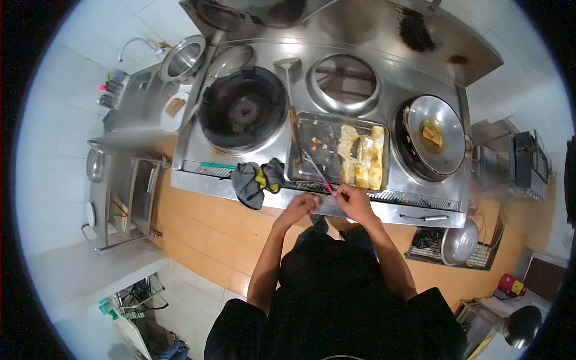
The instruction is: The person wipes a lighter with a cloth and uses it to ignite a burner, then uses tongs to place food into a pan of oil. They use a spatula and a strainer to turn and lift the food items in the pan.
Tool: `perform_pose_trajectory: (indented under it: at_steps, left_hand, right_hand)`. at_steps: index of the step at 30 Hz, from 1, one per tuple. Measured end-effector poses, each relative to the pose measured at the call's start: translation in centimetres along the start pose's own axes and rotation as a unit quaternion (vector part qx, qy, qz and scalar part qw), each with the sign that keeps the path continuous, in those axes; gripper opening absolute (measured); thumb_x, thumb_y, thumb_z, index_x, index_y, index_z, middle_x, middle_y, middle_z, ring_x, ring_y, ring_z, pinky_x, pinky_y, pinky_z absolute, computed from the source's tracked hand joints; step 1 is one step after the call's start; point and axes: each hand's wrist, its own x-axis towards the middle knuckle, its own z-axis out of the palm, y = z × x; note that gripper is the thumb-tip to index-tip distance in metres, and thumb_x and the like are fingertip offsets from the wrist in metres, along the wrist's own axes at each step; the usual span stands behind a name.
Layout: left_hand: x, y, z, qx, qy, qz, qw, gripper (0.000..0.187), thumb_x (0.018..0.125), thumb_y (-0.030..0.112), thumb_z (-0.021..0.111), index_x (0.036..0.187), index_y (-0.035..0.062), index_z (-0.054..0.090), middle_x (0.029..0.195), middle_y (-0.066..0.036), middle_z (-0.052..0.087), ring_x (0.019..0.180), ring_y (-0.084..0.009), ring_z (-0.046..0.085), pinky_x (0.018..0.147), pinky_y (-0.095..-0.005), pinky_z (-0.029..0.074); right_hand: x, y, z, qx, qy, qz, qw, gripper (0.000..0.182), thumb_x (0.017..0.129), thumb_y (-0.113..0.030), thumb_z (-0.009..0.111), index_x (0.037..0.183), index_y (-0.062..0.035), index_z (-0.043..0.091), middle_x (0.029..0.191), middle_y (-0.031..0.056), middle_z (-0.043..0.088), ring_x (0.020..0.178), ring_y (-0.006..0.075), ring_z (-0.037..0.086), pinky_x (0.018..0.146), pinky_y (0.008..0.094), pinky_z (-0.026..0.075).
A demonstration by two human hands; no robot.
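In the head view my right hand (355,204) is closed at the front edge of a metal tray, fingertips right at the end of a long thin utensil with a red handle (327,185). Its thin metal end reaches into the tray (309,123). My left hand (302,209) is beside it, fingers curled together in front of the stove edge; I cannot tell what is in them. On the tray's right side lie several yellow, browned food pieces (362,176). Small orange crumbs (316,142) are scattered on its left side.
Right of the tray, a wok (444,120) holds a browned piece in oil. A black burner (245,108) is at left, a metal ring (344,84) behind. Grey gloves (249,183) hang over the front edge; a spatula (288,67) lies behind the tray.
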Motion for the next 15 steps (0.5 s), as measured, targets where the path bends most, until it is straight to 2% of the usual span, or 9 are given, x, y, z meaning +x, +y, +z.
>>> perform_pose_trajectory:
  at_steps: [2,4,6,7,8,10,12,14,15]
  left_hand:
    - [1.5,1.8,-3.3,0.03,0.113,0.021,0.993,0.013,0.095,0.015,0.059,0.094,0.0038,0.066,0.078,-0.002,0.063,0.067,-0.0096,0.057,0.06,-0.0233,0.046]
    - [3.3,2.9,-5.4,0.184,0.276,0.18,0.926,0.014,0.09,0.016,0.065,0.101,0.0073,0.065,0.08,-0.003,0.064,0.071,-0.015,0.061,0.065,-0.0286,0.049]
    - [1.9,6.5,-6.8,0.518,0.356,0.049,0.776,0.028,0.083,0.023,0.072,0.108,0.0127,0.063,0.097,-0.005,0.065,0.092,-0.0212,0.063,0.078,-0.037,0.049]
    - [1.4,7.0,-7.4,0.545,0.382,-0.02,0.746,0.045,0.078,0.032,0.077,0.117,0.0191,0.061,0.12,-0.006,0.06,0.116,-0.0271,0.053,0.093,-0.0509,0.043]
    - [0.9,7.2,-7.5,0.543,0.384,-0.018,0.746,0.045,0.078,0.032,0.077,0.117,0.0191,0.061,0.12,-0.006,0.06,0.116,-0.0271,0.053,0.093,-0.0509,0.043]
    - [-0.7,7.8,-7.4,0.619,0.345,-0.133,0.693,0.053,0.078,0.035,0.077,0.125,0.0212,0.057,0.133,-0.006,0.052,0.129,-0.0314,0.042,0.096,-0.0617,0.037]
    - [-0.2,4.4,-9.7,0.627,0.293,-0.168,0.702,0.061,0.075,0.042,0.078,0.129,0.0234,0.055,0.134,-0.007,0.05,0.129,-0.0349,0.04,0.094,-0.0665,0.035]
    - [-0.2,3.6,-10.8,0.601,0.289,-0.111,0.737,0.071,0.071,0.048,0.08,0.132,0.0223,0.053,0.138,-0.008,0.048,0.13,-0.0373,0.039,0.095,-0.068,0.035]
    - [-1.0,4.9,-10.1,0.567,0.342,-0.092,0.744,0.071,0.07,0.046,0.081,0.132,0.0236,0.053,0.141,-0.008,0.046,0.132,-0.0378,0.036,0.095,-0.0679,0.036]
  right_hand:
    - [1.4,0.1,0.4,0.061,-0.011,-0.013,0.998,0.012,0.087,-0.02,0.066,0.089,-0.0091,0.062,0.073,0.0145,0.065,0.069,0.0315,0.066,0.062,0.0412,0.05]
    - [1.7,0.4,0.5,0.019,-0.015,-0.03,0.999,0.011,0.087,-0.016,0.065,0.096,-0.0095,0.062,0.079,0.0128,0.066,0.07,0.0302,0.066,0.063,0.0409,0.05]
    - [1.1,0.3,0.0,0.052,-0.029,-0.023,0.998,0.018,0.086,-0.013,0.065,0.103,-0.0105,0.061,0.088,0.012,0.067,0.075,0.0306,0.066,0.065,0.0396,0.051]
    - [0.8,1.2,0.1,0.061,-0.043,-0.029,0.997,0.023,0.087,-0.009,0.064,0.11,-0.0092,0.06,0.094,0.0114,0.067,0.076,0.0268,0.066,0.068,0.0367,0.051]
    - [0.4,2.2,0.3,0.059,-0.043,-0.032,0.997,0.023,0.087,-0.009,0.064,0.11,-0.0092,0.06,0.094,0.0114,0.067,0.076,0.0268,0.066,0.068,0.0367,0.051]
    - [-0.7,3.1,0.7,0.175,-0.035,-0.016,0.984,0.022,0.089,-0.006,0.062,0.111,-0.0062,0.06,0.093,0.0108,0.067,0.077,0.0202,0.064,0.071,0.0333,0.051]
    - [-1.5,3.7,0.9,0.165,-0.045,-0.004,0.985,0.022,0.091,-0.004,0.061,0.113,-0.004,0.06,0.095,0.0096,0.068,0.079,0.0153,0.062,0.074,0.0301,0.051]
    - [-1.3,3.4,1.4,0.162,-0.075,-0.023,0.984,0.021,0.091,-0.005,0.061,0.112,-0.0044,0.061,0.096,0.0088,0.068,0.081,0.0154,0.063,0.077,0.029,0.051]
    - [-0.9,1.2,1.4,0.161,-0.08,-0.029,0.983,0.021,0.091,-0.007,0.061,0.112,-0.0048,0.062,0.095,0.0088,0.068,0.081,0.0165,0.063,0.078,0.029,0.051]
